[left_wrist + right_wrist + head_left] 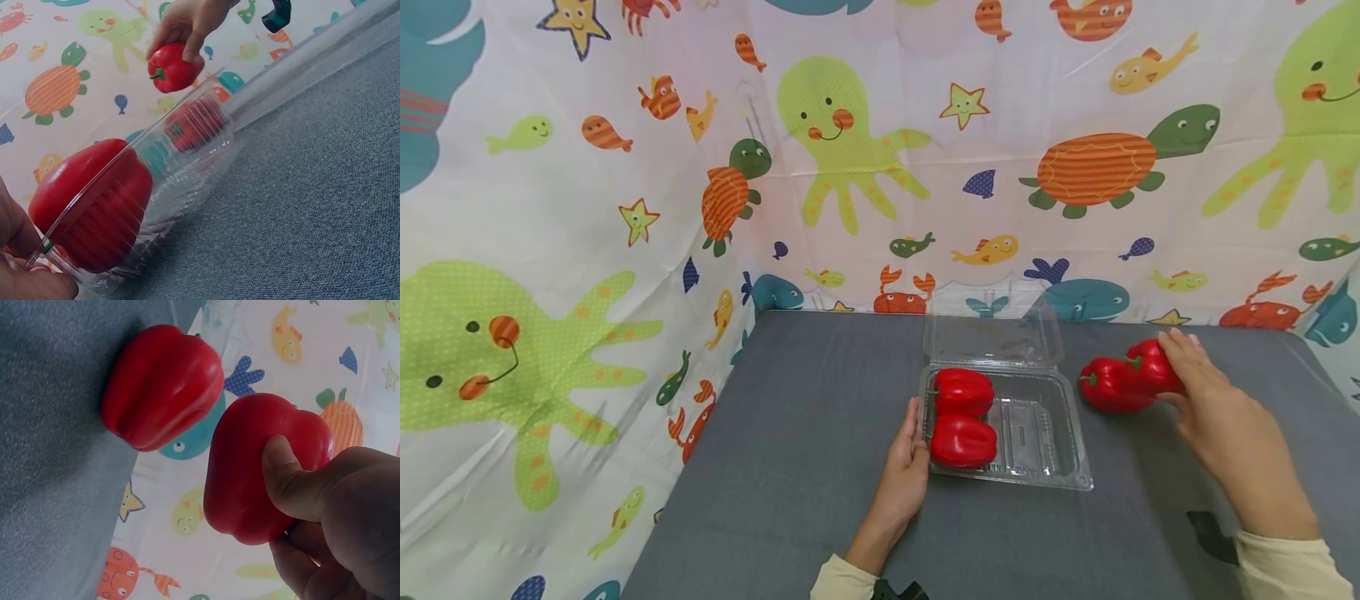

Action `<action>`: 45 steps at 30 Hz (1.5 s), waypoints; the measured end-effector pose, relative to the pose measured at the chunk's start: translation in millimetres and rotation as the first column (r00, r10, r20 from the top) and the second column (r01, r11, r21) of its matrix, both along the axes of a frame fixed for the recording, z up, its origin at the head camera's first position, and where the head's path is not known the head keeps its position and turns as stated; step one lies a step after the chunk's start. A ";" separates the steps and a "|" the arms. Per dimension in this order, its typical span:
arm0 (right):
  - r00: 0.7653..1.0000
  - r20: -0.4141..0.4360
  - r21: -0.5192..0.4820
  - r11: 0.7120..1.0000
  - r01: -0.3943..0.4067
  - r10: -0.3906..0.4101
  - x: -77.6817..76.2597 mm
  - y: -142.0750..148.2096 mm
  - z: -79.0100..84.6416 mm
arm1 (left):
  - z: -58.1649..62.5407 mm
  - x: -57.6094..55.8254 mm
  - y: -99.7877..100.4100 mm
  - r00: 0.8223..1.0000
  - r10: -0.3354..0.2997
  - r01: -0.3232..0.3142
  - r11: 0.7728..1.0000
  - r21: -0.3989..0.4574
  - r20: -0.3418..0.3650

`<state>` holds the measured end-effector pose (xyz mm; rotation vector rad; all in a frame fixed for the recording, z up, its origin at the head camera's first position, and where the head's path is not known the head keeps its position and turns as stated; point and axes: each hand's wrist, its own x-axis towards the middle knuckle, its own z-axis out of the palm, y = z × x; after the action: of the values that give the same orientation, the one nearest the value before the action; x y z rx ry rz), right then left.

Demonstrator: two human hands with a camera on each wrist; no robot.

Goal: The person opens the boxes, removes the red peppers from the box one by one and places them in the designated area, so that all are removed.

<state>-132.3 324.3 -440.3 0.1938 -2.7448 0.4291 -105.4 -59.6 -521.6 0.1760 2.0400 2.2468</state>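
Note:
An open clear plastic clamshell box (1037, 425) holds two red bell peppers along its left side, one bell pepper (962, 392) behind the other bell pepper (962, 442). My left hand (904, 467) pinches the box's left rim between thumb and fingers, as the left wrist view shows. To the right of the box my right hand (1225, 417) grips a red bell pepper (265, 469), thumb on one side and fingers round the other, raised off the table. Another red bell pepper (164, 387) lies on the table just beside and below it.
The box's transparent lid (992, 337) leans back toward the patterned curtain (865, 167) behind the table. A grey cloth (790, 450) covers the table. More sea-animal curtain (550, 350) hangs along the left side.

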 end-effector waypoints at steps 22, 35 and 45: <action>0.997 0.042 0.001 0.998 0.069 -0.069 1.3 18.2 -1.8 | -3.5 -0.8 -1.2 1.000 0.001 -0.001 1.000 0.007 -0.024; 0.989 0.103 0.004 0.995 0.104 -0.104 -1.1 29.6 -12.0 | -0.8 -0.5 -1.7 1.000 -0.009 0.009 1.000 0.021 0.005; 0.986 0.127 0.013 0.994 0.111 -0.111 -2.7 43.2 -20.1 | 1.0 0.3 -1.3 1.000 -0.012 0.012 1.000 0.011 0.007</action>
<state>-135.0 367.5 -460.4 0.0149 -2.8643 0.4168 -105.1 -60.9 -520.6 0.1801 2.0181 2.2492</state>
